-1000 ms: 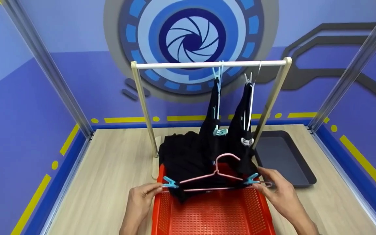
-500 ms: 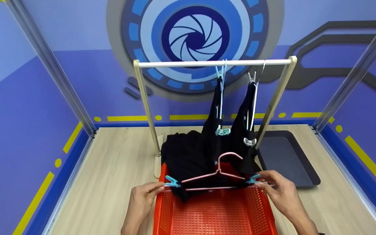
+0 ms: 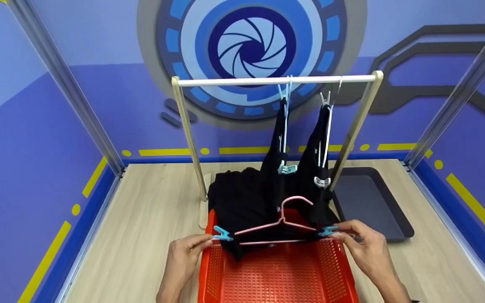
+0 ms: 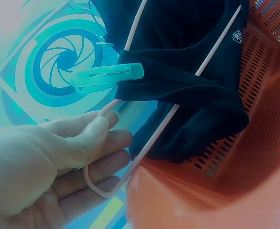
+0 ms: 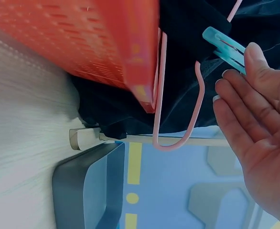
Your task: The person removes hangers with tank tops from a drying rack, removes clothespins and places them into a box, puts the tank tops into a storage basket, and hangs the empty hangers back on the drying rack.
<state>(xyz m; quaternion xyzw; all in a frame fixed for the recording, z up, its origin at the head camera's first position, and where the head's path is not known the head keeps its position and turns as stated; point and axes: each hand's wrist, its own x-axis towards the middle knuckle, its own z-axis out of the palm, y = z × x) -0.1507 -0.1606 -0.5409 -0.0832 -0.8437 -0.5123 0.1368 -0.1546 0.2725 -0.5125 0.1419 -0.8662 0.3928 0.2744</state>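
Note:
A pink clothes hanger (image 3: 263,243) lies across the red basket with a black garment (image 3: 242,198) on it. In the left wrist view, my left hand (image 4: 59,167) pinches the hanger's looped end between thumb and fingers. Beside that hand, a turquoise clothespin (image 4: 109,76) clips the garment to the hanger. At the other end my right hand (image 5: 266,114) pinches the handles of a second turquoise clothespin (image 5: 226,47), whose nose is on the garment. The hanger's right loop stands apart from that hand in the right wrist view.
The red basket (image 3: 276,277) stands in front of a rack with a white rail (image 3: 242,82). Black garments hang there from a light-blue hanger (image 3: 286,126) and a white hanger (image 3: 329,130), with clothespins. A dark grey tray (image 3: 369,202) lies at the right on the wooden table (image 3: 150,210).
The head view has shifted slightly. My right hand has moved a little about the right clothespin, and the hanger's right loop shows less clearly beside its fingers. My left hand keeps its grip.

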